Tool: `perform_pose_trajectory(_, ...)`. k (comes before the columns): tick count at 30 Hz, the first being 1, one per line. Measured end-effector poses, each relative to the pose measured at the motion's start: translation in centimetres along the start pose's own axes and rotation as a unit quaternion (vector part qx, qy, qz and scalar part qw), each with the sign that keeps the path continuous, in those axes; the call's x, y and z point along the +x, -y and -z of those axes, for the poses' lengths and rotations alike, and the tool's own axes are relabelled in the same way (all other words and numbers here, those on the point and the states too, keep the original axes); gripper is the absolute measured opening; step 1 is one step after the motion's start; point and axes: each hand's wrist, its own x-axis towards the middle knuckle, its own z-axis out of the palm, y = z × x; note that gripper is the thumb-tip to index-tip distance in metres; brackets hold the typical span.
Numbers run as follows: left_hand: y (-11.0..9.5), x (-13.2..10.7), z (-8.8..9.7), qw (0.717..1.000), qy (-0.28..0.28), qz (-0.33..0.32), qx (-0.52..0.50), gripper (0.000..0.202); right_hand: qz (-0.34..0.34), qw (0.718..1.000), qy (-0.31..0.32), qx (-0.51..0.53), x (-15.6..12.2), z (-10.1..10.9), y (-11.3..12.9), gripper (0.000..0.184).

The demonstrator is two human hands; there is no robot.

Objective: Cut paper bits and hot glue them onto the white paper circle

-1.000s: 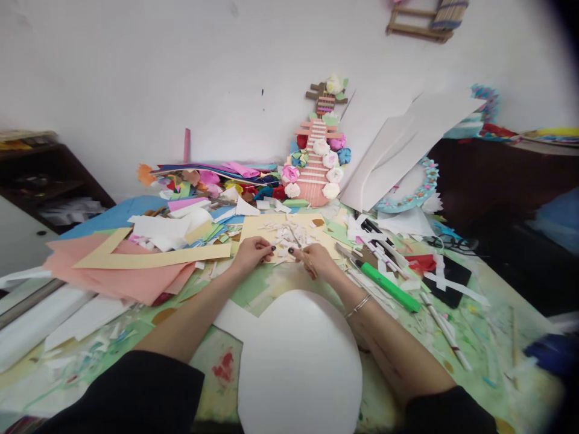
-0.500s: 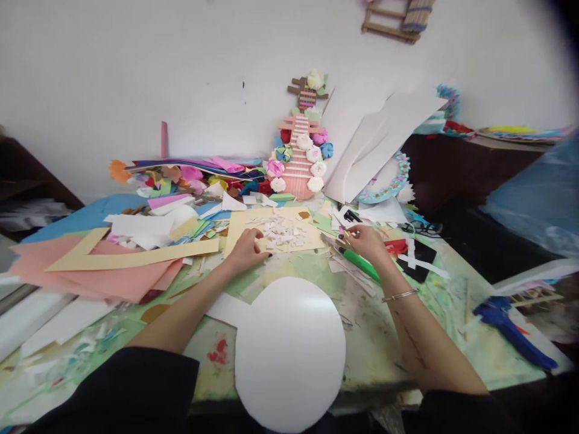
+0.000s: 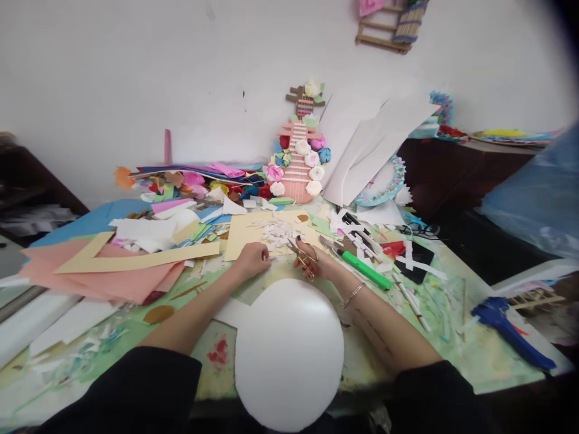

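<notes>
My left hand (image 3: 252,260) rests with curled fingers on the near edge of a cream sheet (image 3: 239,235). A heap of small white paper bits (image 3: 277,229) lies on that sheet. My right hand (image 3: 316,260) grips small gold-handled scissors (image 3: 304,259), blades pointing toward the paper bits. A white foam disc (image 3: 288,349) lies just in front of both hands, near the table's front edge.
A green marker (image 3: 365,270) and several pens lie right of my right hand. Pink and cream sheets (image 3: 113,268) spread at left, coloured paper scraps (image 3: 199,178) behind. A paper-flower craft piece (image 3: 298,163) leans on the wall. A blue glue gun (image 3: 509,325) lies at far right.
My right hand came back from the tools at right to the cream sheet, now holding the scissors. The left hand has barely moved.
</notes>
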Motion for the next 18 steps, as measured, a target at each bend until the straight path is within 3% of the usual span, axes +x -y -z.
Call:
perform_pose_trajectory(9, 3.3, 3.4, 2.9, 0.996, -0.072, 0.035, -0.042, 0.004, 0.039, 0.998, -0.051, -0.007, 1.7, -0.5, 0.1, 0.038)
perform_pose_trajectory(14, 2.8, 4.6, 1.7, 0.989, -0.138, 0.01, -0.057, 0.017, 0.093, 0.994, -0.042, -0.028, 0.7, -0.8, -0.2, 0.037)
perform_pose_trajectory(18, 1.4, 4.3, 0.2, 0.987, -0.125, -0.03, -0.092, 0.022, 0.117, 0.991, -0.043, -0.038, 0.5, -1.3, -0.3, 0.039)
